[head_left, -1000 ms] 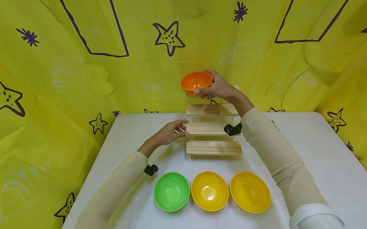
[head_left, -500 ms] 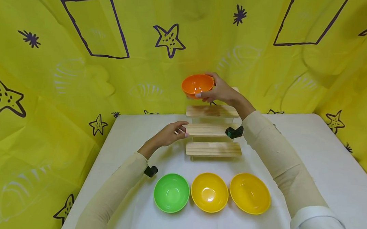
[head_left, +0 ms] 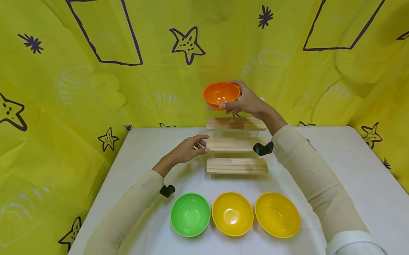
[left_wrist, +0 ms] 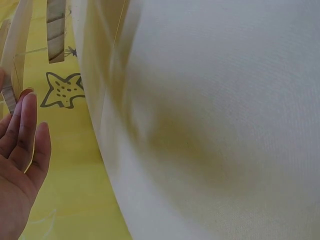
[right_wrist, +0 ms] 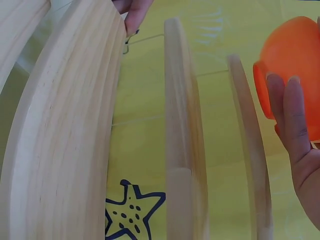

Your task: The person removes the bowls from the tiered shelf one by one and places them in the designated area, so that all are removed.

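Observation:
My right hand (head_left: 246, 101) grips the right side of an orange bowl (head_left: 217, 93), thumb in front and fingers behind. The bowl is upright at the left end of the top shelf of a stepped wooden shelf stand (head_left: 237, 166); in the right wrist view its foot is close to the top plank (right_wrist: 250, 135), and I cannot tell if they touch. At the left end of the second plank from the front, my left hand (head_left: 186, 148) holds the plank's edge between thumb and fingers. The left wrist view shows the left hand's fingers (left_wrist: 27, 130) only partly.
A green bowl (head_left: 190, 215) and two yellow bowls, one in the middle (head_left: 233, 214) and one at the right (head_left: 277, 215), stand in a row before the stand on the white table (head_left: 326, 155). A yellow patterned cloth (head_left: 151, 79) hangs behind and at both sides.
The orange bowl in my right hand has shifted slightly right over the top shelf. My left hand stays at the plank's end.

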`<action>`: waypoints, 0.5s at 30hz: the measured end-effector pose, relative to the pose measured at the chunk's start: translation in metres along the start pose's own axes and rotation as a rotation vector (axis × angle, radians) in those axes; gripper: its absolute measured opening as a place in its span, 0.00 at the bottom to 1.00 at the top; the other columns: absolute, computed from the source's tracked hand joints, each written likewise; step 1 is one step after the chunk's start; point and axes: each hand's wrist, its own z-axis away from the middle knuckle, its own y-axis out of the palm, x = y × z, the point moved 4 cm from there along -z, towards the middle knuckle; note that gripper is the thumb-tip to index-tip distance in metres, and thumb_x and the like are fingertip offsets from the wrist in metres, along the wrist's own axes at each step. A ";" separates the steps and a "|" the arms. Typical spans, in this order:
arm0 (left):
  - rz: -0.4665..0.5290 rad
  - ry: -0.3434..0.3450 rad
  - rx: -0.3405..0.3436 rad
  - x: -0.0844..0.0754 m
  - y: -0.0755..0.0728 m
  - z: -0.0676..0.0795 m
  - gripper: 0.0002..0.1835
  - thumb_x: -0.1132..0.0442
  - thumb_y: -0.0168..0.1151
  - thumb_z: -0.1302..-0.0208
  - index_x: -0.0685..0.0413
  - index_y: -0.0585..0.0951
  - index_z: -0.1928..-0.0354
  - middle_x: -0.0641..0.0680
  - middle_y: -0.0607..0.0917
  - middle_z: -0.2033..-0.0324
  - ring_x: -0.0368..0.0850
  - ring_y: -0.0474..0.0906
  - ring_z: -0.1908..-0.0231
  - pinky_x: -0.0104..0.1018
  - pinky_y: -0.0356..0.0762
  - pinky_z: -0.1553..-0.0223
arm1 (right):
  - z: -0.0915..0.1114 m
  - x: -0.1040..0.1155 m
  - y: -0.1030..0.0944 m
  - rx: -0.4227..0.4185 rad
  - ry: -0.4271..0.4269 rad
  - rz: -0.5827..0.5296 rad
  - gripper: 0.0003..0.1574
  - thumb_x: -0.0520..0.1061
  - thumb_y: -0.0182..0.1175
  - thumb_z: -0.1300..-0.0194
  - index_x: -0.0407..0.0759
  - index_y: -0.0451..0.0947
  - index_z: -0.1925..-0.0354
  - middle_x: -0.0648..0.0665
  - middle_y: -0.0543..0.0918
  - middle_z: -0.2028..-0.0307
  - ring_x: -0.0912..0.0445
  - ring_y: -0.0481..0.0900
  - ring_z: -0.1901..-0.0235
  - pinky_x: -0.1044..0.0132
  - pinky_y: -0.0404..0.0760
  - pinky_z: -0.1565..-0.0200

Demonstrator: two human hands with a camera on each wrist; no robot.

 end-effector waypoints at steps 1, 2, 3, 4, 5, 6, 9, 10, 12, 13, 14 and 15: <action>0.000 -0.001 0.000 0.000 0.000 0.000 0.32 0.55 0.63 0.28 0.55 0.67 0.27 0.60 0.82 0.45 0.52 0.81 0.49 0.43 0.80 0.49 | 0.001 0.001 0.000 0.001 -0.006 -0.003 0.60 0.47 0.71 0.38 0.49 0.41 0.23 0.36 0.66 0.36 0.49 0.88 0.64 0.61 0.87 0.60; -0.001 -0.002 0.001 0.000 0.000 0.000 0.32 0.54 0.63 0.28 0.55 0.67 0.27 0.60 0.82 0.45 0.52 0.81 0.48 0.43 0.80 0.49 | 0.001 0.001 0.000 0.002 -0.012 -0.004 0.60 0.47 0.71 0.38 0.49 0.42 0.23 0.36 0.66 0.35 0.48 0.88 0.63 0.61 0.87 0.61; -0.003 -0.003 0.002 0.000 0.000 0.000 0.32 0.54 0.63 0.28 0.55 0.67 0.27 0.60 0.82 0.45 0.52 0.80 0.48 0.43 0.80 0.49 | 0.003 0.002 0.000 0.004 -0.016 -0.003 0.60 0.47 0.71 0.38 0.49 0.42 0.23 0.37 0.66 0.35 0.48 0.88 0.63 0.61 0.87 0.60; -0.005 -0.004 0.004 0.000 0.000 0.000 0.32 0.54 0.63 0.28 0.55 0.67 0.27 0.60 0.82 0.45 0.52 0.80 0.48 0.43 0.80 0.49 | 0.004 0.002 0.000 0.005 -0.021 0.000 0.60 0.47 0.71 0.39 0.50 0.42 0.23 0.37 0.66 0.35 0.48 0.88 0.63 0.60 0.87 0.60; -0.007 -0.004 0.004 0.000 0.000 0.000 0.32 0.54 0.63 0.28 0.55 0.67 0.27 0.60 0.82 0.45 0.52 0.80 0.48 0.43 0.80 0.49 | 0.005 0.003 -0.001 0.008 -0.024 0.004 0.60 0.46 0.71 0.39 0.50 0.42 0.23 0.37 0.66 0.35 0.47 0.88 0.62 0.59 0.87 0.59; -0.008 -0.004 0.004 0.000 0.000 0.000 0.32 0.54 0.62 0.28 0.55 0.67 0.27 0.60 0.82 0.45 0.52 0.80 0.48 0.43 0.80 0.49 | 0.006 0.003 -0.001 0.011 -0.027 0.011 0.60 0.46 0.71 0.39 0.50 0.42 0.23 0.37 0.66 0.35 0.47 0.88 0.62 0.58 0.87 0.59; -0.008 -0.001 0.006 0.001 0.000 -0.001 0.32 0.54 0.62 0.28 0.55 0.67 0.27 0.60 0.82 0.45 0.52 0.81 0.48 0.43 0.81 0.49 | 0.012 0.005 -0.002 0.017 -0.039 0.020 0.60 0.45 0.71 0.40 0.51 0.43 0.23 0.39 0.66 0.34 0.48 0.87 0.61 0.53 0.87 0.57; -0.008 0.001 0.007 0.001 0.000 -0.001 0.32 0.54 0.62 0.28 0.55 0.67 0.27 0.60 0.82 0.45 0.52 0.81 0.48 0.43 0.81 0.49 | 0.014 0.005 -0.003 0.020 -0.044 0.022 0.60 0.45 0.71 0.40 0.51 0.43 0.23 0.39 0.66 0.34 0.48 0.86 0.60 0.52 0.86 0.56; -0.004 0.003 0.007 0.001 0.000 -0.001 0.32 0.54 0.63 0.28 0.56 0.67 0.27 0.61 0.82 0.45 0.52 0.81 0.48 0.43 0.81 0.50 | 0.018 0.005 -0.004 0.024 -0.051 0.028 0.60 0.44 0.70 0.40 0.51 0.43 0.23 0.39 0.66 0.34 0.48 0.85 0.59 0.52 0.86 0.56; -0.003 0.004 0.008 0.001 0.000 -0.002 0.32 0.55 0.63 0.28 0.56 0.67 0.27 0.60 0.82 0.45 0.52 0.81 0.48 0.43 0.81 0.50 | 0.020 0.005 -0.005 0.024 -0.053 0.028 0.60 0.44 0.70 0.40 0.51 0.43 0.23 0.39 0.66 0.34 0.48 0.84 0.60 0.52 0.86 0.57; -0.003 0.004 0.008 0.001 0.000 -0.002 0.32 0.55 0.63 0.28 0.56 0.67 0.27 0.60 0.82 0.45 0.52 0.81 0.48 0.43 0.81 0.50 | 0.022 0.004 -0.006 0.024 -0.054 0.034 0.60 0.44 0.70 0.40 0.52 0.43 0.22 0.39 0.66 0.34 0.48 0.83 0.60 0.53 0.85 0.57; -0.003 0.005 0.008 0.001 0.000 -0.001 0.32 0.54 0.63 0.28 0.56 0.67 0.27 0.60 0.82 0.45 0.52 0.80 0.48 0.43 0.80 0.50 | 0.024 0.004 -0.007 0.025 -0.054 0.036 0.60 0.44 0.70 0.39 0.52 0.42 0.22 0.39 0.66 0.33 0.48 0.83 0.60 0.55 0.85 0.58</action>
